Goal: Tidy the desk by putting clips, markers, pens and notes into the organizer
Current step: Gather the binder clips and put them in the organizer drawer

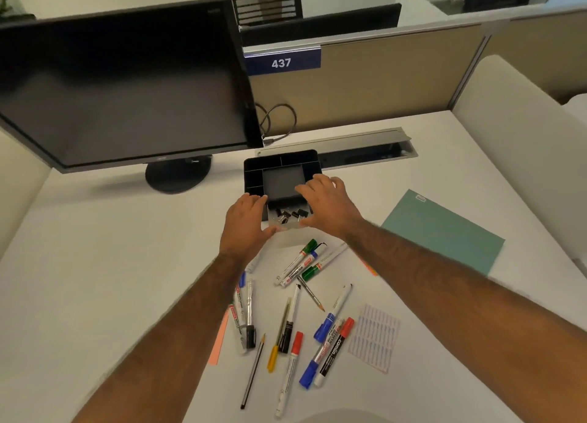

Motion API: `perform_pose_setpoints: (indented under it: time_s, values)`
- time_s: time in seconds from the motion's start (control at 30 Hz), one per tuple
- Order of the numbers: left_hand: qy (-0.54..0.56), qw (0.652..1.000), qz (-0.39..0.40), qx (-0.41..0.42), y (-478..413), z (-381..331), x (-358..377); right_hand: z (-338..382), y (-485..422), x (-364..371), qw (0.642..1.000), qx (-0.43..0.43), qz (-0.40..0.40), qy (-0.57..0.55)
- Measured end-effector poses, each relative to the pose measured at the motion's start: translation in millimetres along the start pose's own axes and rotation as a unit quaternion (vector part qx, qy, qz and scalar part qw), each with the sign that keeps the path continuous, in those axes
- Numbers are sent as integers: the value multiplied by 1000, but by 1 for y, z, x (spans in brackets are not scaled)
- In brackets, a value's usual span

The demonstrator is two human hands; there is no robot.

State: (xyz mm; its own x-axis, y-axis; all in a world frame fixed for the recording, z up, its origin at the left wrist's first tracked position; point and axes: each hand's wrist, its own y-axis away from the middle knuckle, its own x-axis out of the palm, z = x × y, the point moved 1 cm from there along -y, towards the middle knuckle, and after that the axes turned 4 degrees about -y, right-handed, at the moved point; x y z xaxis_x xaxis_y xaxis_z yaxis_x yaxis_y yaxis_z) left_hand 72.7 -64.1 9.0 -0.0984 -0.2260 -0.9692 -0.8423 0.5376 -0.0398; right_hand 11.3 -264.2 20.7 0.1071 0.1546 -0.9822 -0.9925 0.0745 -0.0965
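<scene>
A black organizer (254,168) with several compartments stands on the desk below the monitor. Just in front of it is a small clear box (287,227) with black binder clips (289,214) inside. My left hand (246,222) grips the box's left side and my right hand (327,203) grips its right side, fingers reaching over the organizer's front edge. Nearer to me, markers (298,265), pens (292,318) and pencils (254,370) lie scattered. A pink note strip (219,340) and a sheet of small labels (374,337) lie among them.
A dark monitor (120,82) on a round stand fills the back left. A green folder (444,232) lies on the right, with an orange note (370,267) at its near corner. A cable tray (365,151) and a partition wall run behind the organizer.
</scene>
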Motion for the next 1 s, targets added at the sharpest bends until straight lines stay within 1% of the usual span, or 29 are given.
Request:
perform_pose_setpoints:
  time_s: [0.07, 0.2, 0.37, 0.67, 0.87, 1.0]
  values:
    - [-4, 1000, -13, 7, -5, 1, -1, 2, -9, 1, 1000, -4, 6, 10]
    - [-18, 1000, -19, 7, -15, 2, -3, 3, -19, 2, 1000, -13, -10, 26]
    - [-28, 998, -47, 12, -22, -1, -3, 2, -24, 7, 1000, -7, -22, 10]
    - [-55, 994, -83, 35, -32, 0, 2, 1, -36, 7, 999, 2, -23, 25]
    - [-70, 993, -84, 38, -37, 0, 8, 1, -34, 11, 999, -4, -45, 19]
    - [-79, 996, -48, 16, -21, -10, 9, 5, -16, 6, 998, 3, -67, -10]
